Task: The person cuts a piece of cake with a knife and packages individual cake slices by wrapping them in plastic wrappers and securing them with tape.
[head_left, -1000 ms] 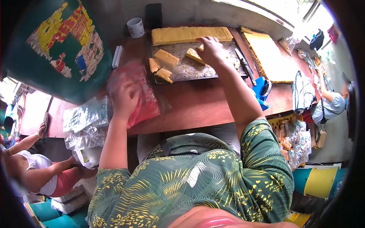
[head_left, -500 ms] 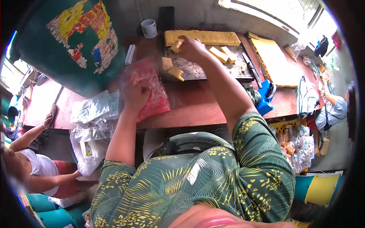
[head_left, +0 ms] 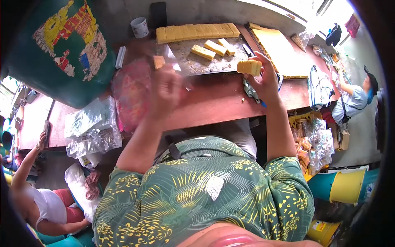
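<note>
My right hand is raised over the table's front edge, its fingers closed round a block of yellow cake. My left hand, blurred by motion, is closed on what looks like a thin clear plastic bag, whose shiny parts show above the fingers. Behind the hands, a metal tray holds a row of yellow cake, several loose cut pieces and a browner piece at its left. Red-patterned plastic lies left of my left hand.
A green drum stands at the left, with clear bags in front. A mug stands behind. At right are a cake slab and a yellow crate of packets. One person is at left, another at right.
My right hand has left the tray and moved right and toward me with a cake block. My left hand has risen from the red-patterned plastic and moved right, with clear plastic now showing at it.
</note>
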{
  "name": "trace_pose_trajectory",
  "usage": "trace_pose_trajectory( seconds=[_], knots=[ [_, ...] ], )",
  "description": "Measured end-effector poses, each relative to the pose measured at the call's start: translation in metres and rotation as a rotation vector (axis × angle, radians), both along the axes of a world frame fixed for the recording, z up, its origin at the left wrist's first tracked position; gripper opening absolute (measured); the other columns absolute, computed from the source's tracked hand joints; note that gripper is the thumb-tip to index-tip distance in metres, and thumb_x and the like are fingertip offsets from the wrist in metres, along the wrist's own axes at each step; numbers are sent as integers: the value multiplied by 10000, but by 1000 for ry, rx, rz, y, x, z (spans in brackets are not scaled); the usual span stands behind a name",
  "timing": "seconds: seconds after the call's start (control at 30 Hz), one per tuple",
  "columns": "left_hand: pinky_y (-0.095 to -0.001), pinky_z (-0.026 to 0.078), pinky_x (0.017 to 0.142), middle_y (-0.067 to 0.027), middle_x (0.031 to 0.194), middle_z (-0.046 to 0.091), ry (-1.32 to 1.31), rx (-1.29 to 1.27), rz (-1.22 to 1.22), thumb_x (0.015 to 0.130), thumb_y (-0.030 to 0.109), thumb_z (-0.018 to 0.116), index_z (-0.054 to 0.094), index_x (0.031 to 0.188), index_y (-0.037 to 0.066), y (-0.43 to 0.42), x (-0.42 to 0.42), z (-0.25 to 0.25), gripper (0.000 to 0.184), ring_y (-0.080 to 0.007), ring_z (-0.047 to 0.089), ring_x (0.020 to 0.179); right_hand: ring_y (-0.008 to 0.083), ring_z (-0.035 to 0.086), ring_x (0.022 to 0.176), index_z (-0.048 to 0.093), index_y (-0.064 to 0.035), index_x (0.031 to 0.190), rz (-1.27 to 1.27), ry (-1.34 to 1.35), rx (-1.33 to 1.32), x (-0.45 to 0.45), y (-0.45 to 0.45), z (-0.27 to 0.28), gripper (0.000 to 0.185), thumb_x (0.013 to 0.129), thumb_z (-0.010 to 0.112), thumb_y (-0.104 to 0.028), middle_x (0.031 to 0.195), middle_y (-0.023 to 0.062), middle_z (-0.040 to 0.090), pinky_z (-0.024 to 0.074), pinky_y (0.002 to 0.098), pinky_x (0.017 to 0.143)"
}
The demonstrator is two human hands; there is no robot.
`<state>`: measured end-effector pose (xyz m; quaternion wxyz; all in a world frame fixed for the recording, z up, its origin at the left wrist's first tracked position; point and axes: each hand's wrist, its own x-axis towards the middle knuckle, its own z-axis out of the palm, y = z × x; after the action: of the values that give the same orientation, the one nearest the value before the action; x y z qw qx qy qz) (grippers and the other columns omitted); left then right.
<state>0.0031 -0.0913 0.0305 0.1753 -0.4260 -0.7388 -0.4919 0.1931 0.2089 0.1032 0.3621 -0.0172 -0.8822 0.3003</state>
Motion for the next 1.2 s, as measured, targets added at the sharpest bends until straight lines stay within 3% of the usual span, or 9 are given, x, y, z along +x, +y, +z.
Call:
trace_pose_trajectory(
  seconds=[0.07,0.13,0.23,0.27,0.37,0.47,0.6,0.9,1.2],
  knots=[
    [-481,524,993,-126,1263,669,-22,-104,-319,999,291,688,691,1187,80,32,45,10,283,-344,669,1084,201,618,1199,470,-79,1484,135,92,-226,13,-4,-10,730,838,782,55,1278,111,624,524,369,1016],
    [-575,351,1165,-138,1340,637,-246,-618,-349,945,458,696,697,1158,94,52,80,-12,422,-367,519,1364,205,619,1197,448,-58,1479,236,149,-323,21,-15,-12,716,852,772,64,1274,116,615,509,361,1033],
    [-491,409,1146,-168,1393,615,23,-618,-271,908,525,703,669,1257,67,56,93,-33,577,-366,568,1324,206,618,1189,433,-47,1481,291,198,-354,31,-19,-21,706,873,778,53,1270,113,608,505,356,1031],
    [-482,372,1184,-175,1440,587,-164,-646,-319,919,450,721,657,1292,62,60,86,-28,542,-355,506,1402,204,619,1184,429,-48,1484,261,181,-349,32,-16,-26,710,874,779,51,1266,110,608,510,354,1023],
    [-601,295,1201,-173,1517,524,-98,-272,-310,934,333,742,570,1406,62,69,80,-12,570,-358,452,1448,193,634,1140,424,-70,1496,122,149,-359,36,-13,-52,724,879,785,44,1284,104,586,564,333,935],
    [-598,259,1224,-195,1604,432,153,-199,-380,957,424,708,427,1554,72,89,96,19,748,-357,387,1507,181,656,1083,445,-89,1488,64,121,-613,41,-23,-65,712,877,787,42,1323,103,560,600,317,854],
    [-599,143,1262,-173,1715,245,261,-289,-599,988,625,566,216,1664,65,134,126,27,944,-337,211,1598,186,679,1052,412,-94,1514,-77,241,-291,39,-20,-84,753,878,808,-21,1362,122,556,611,307,821],
    [-707,7,1225,-90,1759,134,4,-709,-447,1009,756,311,253,1666,132,173,105,-10,908,-366,51,1619,202,664,1103,353,-52,1539,-164,168,-488,85,-8,-79,788,896,808,-68,1298,131,562,593,337,898],
    [-725,30,1216,-37,1740,231,157,-501,-599,1058,637,355,346,1642,255,182,126,1,698,-368,110,1614,215,662,1102,372,-56,1542,-134,119,-443,93,-7,-86,898,856,889,-315,1275,139,569,590,324,856]
  ],
)
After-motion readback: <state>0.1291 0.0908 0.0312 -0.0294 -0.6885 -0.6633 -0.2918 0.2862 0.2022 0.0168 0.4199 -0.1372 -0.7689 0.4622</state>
